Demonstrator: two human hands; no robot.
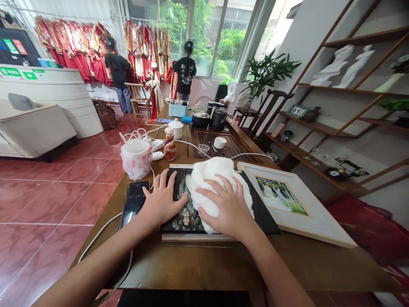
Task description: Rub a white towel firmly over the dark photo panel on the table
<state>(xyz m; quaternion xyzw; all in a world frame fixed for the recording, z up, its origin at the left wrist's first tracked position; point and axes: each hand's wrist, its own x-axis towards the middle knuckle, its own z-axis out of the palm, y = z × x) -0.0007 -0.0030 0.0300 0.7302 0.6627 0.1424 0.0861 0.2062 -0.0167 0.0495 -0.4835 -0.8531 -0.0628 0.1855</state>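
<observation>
My right hand lies with its fingers spread on top of a bunched white towel. The towel rests on a dark printed photo panel, covering much of its middle. Spread open at the panel's left edge is my left hand, its thumb over the picture's surface. Pale wooden strips show along the panel's front edge. Left of that hand, a phone lies on the table, partly hidden by my wrist and showing a timer.
A framed wedding photo lies at the panel's right. Beyond stand a brown-labelled bottle, a bag-wrapped white tub, a lidded white cup and a tea tray. Cables cross the wooden table. Two people stand by hanging red garments.
</observation>
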